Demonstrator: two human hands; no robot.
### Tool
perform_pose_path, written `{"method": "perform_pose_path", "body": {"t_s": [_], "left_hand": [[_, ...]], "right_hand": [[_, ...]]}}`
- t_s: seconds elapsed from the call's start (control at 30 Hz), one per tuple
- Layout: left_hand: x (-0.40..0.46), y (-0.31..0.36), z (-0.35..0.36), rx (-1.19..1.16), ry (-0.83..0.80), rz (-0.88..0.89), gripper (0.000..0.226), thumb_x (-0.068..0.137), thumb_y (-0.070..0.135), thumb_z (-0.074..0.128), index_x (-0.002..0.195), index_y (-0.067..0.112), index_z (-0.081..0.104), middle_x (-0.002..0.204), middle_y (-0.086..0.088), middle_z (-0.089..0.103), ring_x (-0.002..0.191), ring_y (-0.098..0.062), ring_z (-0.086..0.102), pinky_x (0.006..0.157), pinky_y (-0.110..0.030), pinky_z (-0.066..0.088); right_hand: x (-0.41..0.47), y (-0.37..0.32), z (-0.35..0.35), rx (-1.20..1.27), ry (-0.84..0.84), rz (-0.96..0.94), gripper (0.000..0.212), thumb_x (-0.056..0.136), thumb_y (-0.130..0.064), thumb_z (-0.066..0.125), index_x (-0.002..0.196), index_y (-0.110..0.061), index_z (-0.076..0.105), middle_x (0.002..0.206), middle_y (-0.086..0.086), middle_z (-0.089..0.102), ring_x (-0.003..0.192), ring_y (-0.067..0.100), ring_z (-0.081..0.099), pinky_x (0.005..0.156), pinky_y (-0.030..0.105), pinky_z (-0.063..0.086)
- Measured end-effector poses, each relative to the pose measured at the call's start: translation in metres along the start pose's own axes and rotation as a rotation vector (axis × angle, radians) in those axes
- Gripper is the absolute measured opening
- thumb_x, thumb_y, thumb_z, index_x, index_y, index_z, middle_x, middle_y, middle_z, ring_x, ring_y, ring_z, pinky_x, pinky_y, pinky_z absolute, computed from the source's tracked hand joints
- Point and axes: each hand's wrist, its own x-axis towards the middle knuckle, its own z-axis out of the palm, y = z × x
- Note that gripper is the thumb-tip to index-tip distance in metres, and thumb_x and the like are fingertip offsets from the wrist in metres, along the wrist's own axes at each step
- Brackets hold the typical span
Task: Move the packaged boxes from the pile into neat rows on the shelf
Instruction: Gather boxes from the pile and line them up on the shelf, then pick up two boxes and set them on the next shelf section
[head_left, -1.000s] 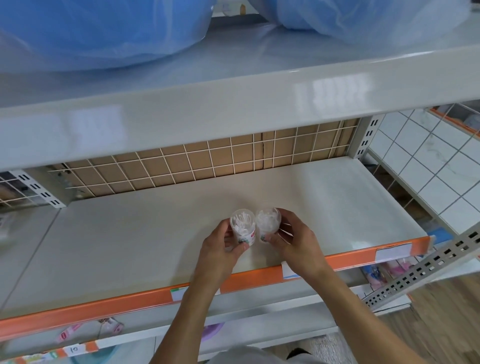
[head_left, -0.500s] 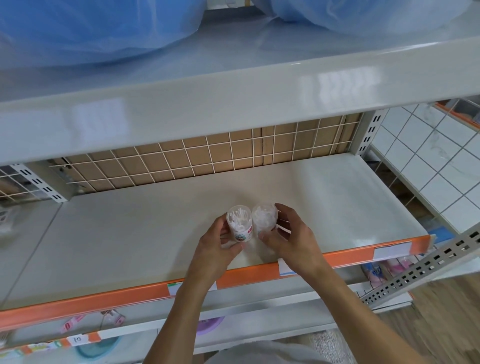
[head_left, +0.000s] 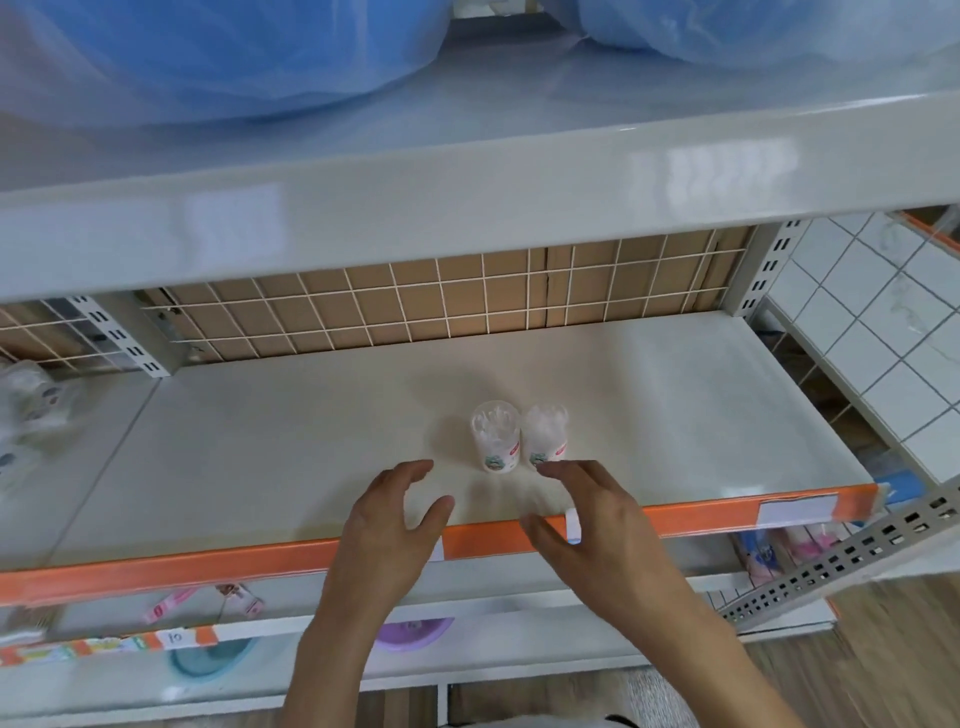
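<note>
Two tubs stand upright on the shelf (head_left: 675, 415), touching side by side: the left tub (head_left: 495, 435) and the right tub (head_left: 545, 434). Both are small, clear, round containers packed with what look like white cotton swabs, each with a printed label low on its wall.

They are probably very light, with stiff, thin plastic walls that would flex a little under a hard squeeze. The smooth wall looks slippery, and with so little weight a tub would likely tip or skid at a careless nudge. They do not look fragile, though a lid might pop if one fell. The best hold seems to be a light pinch around the middle of the wall, thumb on one side and fingers opposite, or a grip from above over the lid.

The left hand (head_left: 387, 525) hovers over the front of the shelf with fingers spread and relaxed, holding nothing; the left tub is just beyond its fingertips and a little to their right, not touched. The right hand (head_left: 597, 525) is likewise spread and empty; its fingertips reach close to the base of the right tub, and I cannot tell whether they graze it.
</note>
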Motion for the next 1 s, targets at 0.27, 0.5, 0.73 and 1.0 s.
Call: {"method": "perform_pose_path", "body": {"t_s": [0.27,0.5,0.73,1.0], "left_hand": [[-0.036,-0.027,-0.04,0.03,0.105,-0.07,0.04,0.094,0.039,0.063,0.133,0.033,0.055,0.128,0.019,0.056,0.119,-0.006,0.055,0.094,-0.016,0.038],[-0.075,-0.083,-0.106,-0.001,0.271,-0.24,0.039,0.091,0.034,0.068,0.129,0.033,0.06,0.121,0.022,0.061,0.113,-0.004,0.058,0.092,-0.019,0.042],[-0.114,-0.167,-0.205,0.054,0.404,-0.366,0.039,0.091,0.031,0.068,0.13,0.03,0.06,0.125,0.013,0.064,0.115,-0.012,0.06,0.089,-0.022,0.041],[-0.157,-0.26,-0.31,0.174,0.397,-0.442,0.045,0.094,0.037,0.063,0.138,0.029,0.055,0.134,0.01,0.059,0.118,-0.015,0.058,0.09,-0.024,0.043]], "right_hand": [[0.005,-0.05,0.032,-0.073,-0.168,-0.196,0.05,0.094,-0.035,0.062,0.141,-0.026,0.049,0.138,-0.008,0.05,0.121,0.015,0.053,0.09,0.02,0.039],[0.019,-0.118,0.095,-0.084,-0.324,-0.376,0.048,0.095,-0.038,0.062,0.139,-0.021,0.051,0.133,-0.004,0.052,0.118,0.019,0.054,0.094,0.025,0.044],[0.025,-0.224,0.186,-0.059,-0.411,-0.522,0.047,0.095,-0.044,0.061,0.137,-0.025,0.049,0.132,-0.007,0.05,0.118,0.015,0.053,0.093,0.024,0.044],[0.013,-0.337,0.293,-0.039,-0.487,-0.62,0.046,0.091,-0.04,0.066,0.132,-0.024,0.053,0.126,-0.005,0.051,0.114,0.021,0.052,0.097,0.034,0.044]]}}
